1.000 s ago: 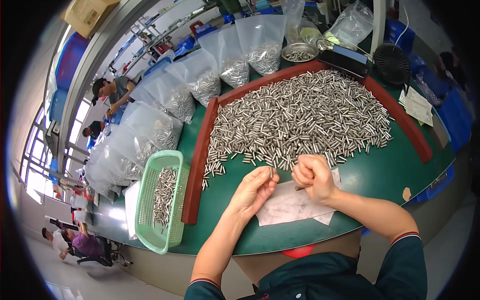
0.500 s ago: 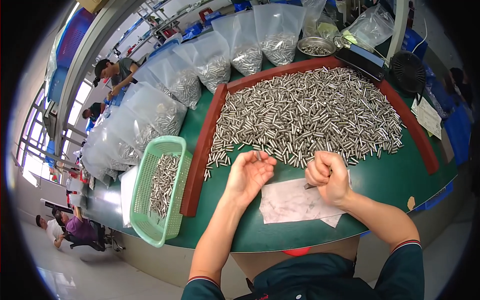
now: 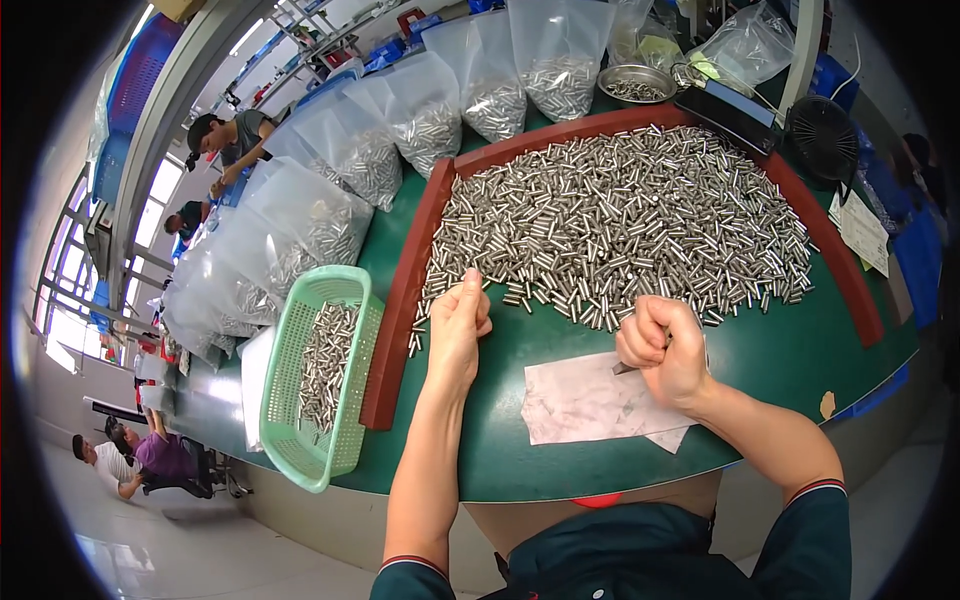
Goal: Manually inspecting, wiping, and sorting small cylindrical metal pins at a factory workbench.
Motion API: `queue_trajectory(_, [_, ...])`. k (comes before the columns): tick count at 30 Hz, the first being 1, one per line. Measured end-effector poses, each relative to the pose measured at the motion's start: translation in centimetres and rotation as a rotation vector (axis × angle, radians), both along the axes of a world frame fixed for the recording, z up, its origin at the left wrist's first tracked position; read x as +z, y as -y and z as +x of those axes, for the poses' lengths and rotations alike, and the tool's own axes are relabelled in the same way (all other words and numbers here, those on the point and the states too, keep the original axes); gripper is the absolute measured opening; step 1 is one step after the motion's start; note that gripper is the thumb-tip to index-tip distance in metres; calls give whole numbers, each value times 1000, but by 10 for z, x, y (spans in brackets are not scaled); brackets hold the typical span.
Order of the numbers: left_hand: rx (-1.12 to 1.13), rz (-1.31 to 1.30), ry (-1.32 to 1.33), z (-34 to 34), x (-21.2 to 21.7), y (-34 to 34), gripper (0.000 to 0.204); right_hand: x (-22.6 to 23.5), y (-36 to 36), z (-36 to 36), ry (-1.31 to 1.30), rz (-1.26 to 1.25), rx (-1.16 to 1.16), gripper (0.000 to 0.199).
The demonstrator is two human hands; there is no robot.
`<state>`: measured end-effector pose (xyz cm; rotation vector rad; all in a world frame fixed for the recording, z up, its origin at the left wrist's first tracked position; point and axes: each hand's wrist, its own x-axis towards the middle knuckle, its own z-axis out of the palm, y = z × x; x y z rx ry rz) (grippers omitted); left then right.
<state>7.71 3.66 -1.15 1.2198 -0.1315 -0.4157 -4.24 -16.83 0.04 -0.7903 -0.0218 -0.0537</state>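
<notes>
A broad heap of short silvery metal pins [image 3: 620,220] covers the green table beyond both hands. At the heap's near left edge is my left hand [image 3: 458,335], thumb up and fingers curled in; whatever they may hold is hidden. My right hand [image 3: 668,355] is a closed fist above a smudged white cloth [image 3: 570,400]. A small dark end pokes out below that fist, too little of it to name. Left of my left hand, a light green perforated plastic basket [image 3: 345,420] contains more of the pins.
Dark red rails [image 3: 400,330] border the heap. Clear plastic bags of pins [image 3: 430,120] line the table's back and left. Behind the heap are a metal bowl [image 3: 637,84], a dark boxy device [image 3: 730,115] and a black fan [image 3: 822,140]. People work farther left.
My left hand has shifted left and turned from palm-up, with a metal pin at its fingers, to thumb-up with curled fingers. The right fist stays nearly in place.
</notes>
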Motion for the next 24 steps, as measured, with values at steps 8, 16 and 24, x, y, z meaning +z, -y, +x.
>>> queue_trajectory(8, [118,1089,912,-13,4,9,14,2,-1,-1,-15,3,-8,34])
queue_trajectory(16, [-197,855,796,-50,23,35,8,1,1,-1,-23,-31,-29,34])
queue_trajectory(24, [-388,834,904,-82,13,54,6,1,-2,-5,26,16,-86,34])
